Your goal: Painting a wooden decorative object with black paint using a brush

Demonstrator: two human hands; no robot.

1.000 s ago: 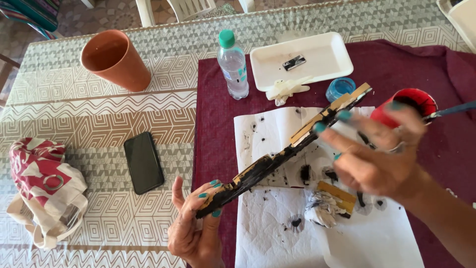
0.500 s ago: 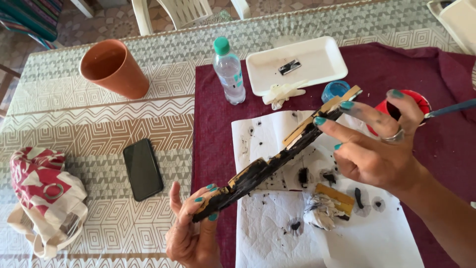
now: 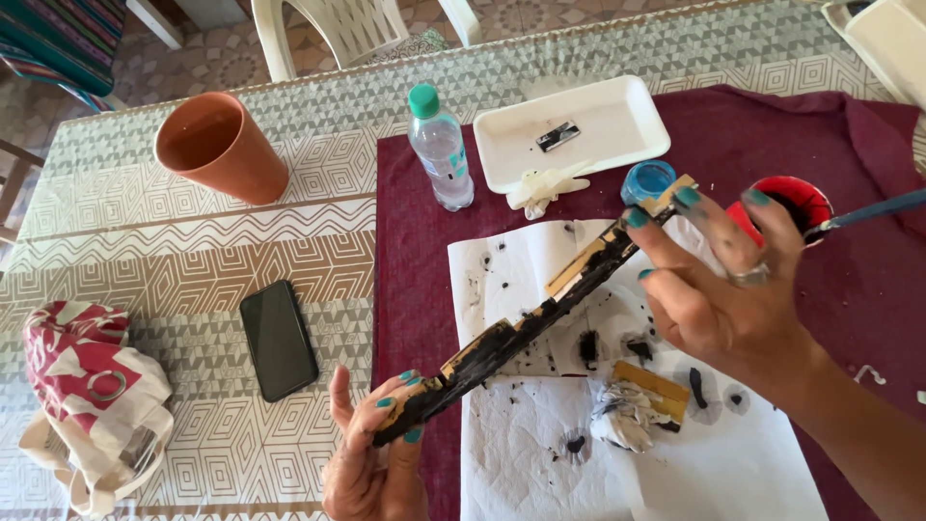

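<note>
The left hand (image 3: pixel 371 453) pinched the near end of a long wooden stick half coated in black paint (image 3: pixel 526 328), fingers pressed on it. The stick slanted in the air above the spattered white paper sheet (image 3: pixel 540 434). The right hand (image 3: pixel 719 289) gripped the stick's far, bare end with its fingertips while also holding a thin blue-handled paintbrush (image 3: pixel 868 212). Painting seemed midway; the unpainted far part would likely call for more paint from the red-rimmed pot (image 3: pixel 796 198) just beyond. Farther off on the desk (image 3: pixel 174 260) stood a clear plastic bottle (image 3: pixel 441 150) and a terracotta flowerpot (image 3: pixel 222 145).
</note>
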